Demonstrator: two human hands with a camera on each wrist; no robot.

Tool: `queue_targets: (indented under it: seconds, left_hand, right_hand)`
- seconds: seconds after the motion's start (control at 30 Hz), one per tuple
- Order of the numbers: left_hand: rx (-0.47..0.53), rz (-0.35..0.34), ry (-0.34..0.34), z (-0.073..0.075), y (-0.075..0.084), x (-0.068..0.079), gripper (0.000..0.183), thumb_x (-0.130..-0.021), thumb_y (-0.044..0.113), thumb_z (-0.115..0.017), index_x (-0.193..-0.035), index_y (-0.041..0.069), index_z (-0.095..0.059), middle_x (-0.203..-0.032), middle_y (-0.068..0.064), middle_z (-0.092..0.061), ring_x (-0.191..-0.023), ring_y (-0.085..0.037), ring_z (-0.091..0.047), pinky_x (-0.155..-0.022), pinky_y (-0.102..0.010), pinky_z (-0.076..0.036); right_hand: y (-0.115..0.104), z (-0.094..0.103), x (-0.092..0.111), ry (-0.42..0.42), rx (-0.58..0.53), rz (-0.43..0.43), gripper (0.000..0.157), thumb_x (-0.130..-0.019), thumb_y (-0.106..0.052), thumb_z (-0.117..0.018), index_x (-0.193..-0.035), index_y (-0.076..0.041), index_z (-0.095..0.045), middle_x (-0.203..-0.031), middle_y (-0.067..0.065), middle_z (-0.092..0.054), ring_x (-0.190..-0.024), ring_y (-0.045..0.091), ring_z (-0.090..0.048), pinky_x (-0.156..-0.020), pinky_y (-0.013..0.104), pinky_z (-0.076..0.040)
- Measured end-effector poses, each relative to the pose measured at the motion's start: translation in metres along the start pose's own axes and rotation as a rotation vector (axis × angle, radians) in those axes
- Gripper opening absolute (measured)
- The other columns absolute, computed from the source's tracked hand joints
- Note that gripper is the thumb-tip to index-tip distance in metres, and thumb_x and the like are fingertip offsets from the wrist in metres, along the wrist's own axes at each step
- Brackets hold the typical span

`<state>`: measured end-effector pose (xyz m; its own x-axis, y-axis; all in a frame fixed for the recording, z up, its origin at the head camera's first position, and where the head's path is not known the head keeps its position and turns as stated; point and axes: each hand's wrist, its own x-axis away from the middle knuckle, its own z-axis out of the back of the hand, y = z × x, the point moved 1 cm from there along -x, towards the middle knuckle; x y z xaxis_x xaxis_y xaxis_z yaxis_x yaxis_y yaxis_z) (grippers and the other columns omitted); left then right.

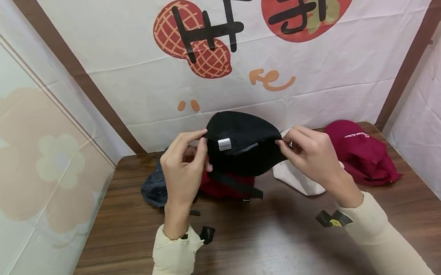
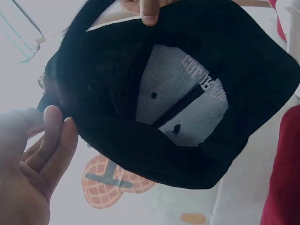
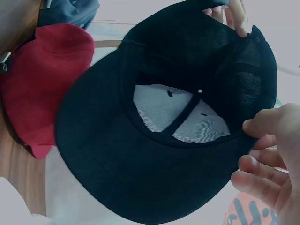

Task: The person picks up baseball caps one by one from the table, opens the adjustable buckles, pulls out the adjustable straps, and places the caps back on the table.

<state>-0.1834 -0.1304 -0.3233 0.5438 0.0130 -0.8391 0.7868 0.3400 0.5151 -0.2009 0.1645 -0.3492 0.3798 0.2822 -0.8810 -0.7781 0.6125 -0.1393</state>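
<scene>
A black baseball cap [image 1: 240,128] is held up above the table between the two hands, its hollow underside facing the wrist cameras. The left hand [image 1: 183,167] pinches the cap's edge near a small silver buckle [image 1: 224,144]. Below that hand dangles a loose black strap [image 1: 236,186]. On the other side, the right hand [image 1: 315,155] grips the rim between thumb and fingers. The right wrist view shows the wide brim [image 3: 126,159] and, inside the crown, a pale lining [image 3: 161,103].
Behind the held cap, more caps lie along the back of the wooden table [image 1: 267,251]: dark blue [image 1: 153,189], red [image 1: 218,189], white [image 1: 302,181] and maroon [image 1: 356,153]. A printed cloth wall [image 1: 128,93] stands directly behind them.
</scene>
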Motion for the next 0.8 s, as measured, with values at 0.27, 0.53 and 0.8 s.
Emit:
queue_targets:
  seconds: [0.27,0.53,0.8]
  left_hand:
    - [0.017,0.006,0.023,0.008,-0.007,0.003,0.02,-0.101,-0.004,-0.066,-0.115,0.003,-0.079,-0.089,-0.014,-0.07,-0.05,-0.012,-0.064,-0.052,-0.017,-0.051]
    - [-0.01,0.003,0.045,0.016,-0.013,0.009,0.021,-0.101,-0.001,-0.067,-0.117,0.004,-0.08,-0.082,-0.013,-0.071,-0.052,-0.015,-0.067,-0.048,-0.016,-0.045]
    - [-0.023,-0.022,0.082,0.023,-0.015,0.01,0.023,-0.1,-0.004,-0.067,-0.118,0.003,-0.08,-0.085,-0.016,-0.075,-0.057,-0.018,-0.072,-0.05,-0.015,-0.042]
  right_hand:
    - [0.002,-0.021,-0.001,0.039,-0.007,-0.015,0.016,-0.089,-0.005,-0.079,-0.081,-0.005,-0.065,-0.07,0.007,-0.06,-0.059,0.016,-0.055,-0.055,0.034,-0.045]
    - [0.003,-0.038,-0.002,0.063,-0.021,-0.003,0.016,-0.091,-0.004,-0.078,-0.081,-0.006,-0.065,-0.071,0.006,-0.058,-0.061,0.016,-0.055,-0.055,0.032,-0.043]
    - [0.001,-0.045,-0.006,0.091,-0.022,0.015,0.016,-0.092,-0.005,-0.078,-0.083,-0.005,-0.066,-0.073,0.008,-0.058,-0.062,0.017,-0.052,-0.054,0.031,-0.042]
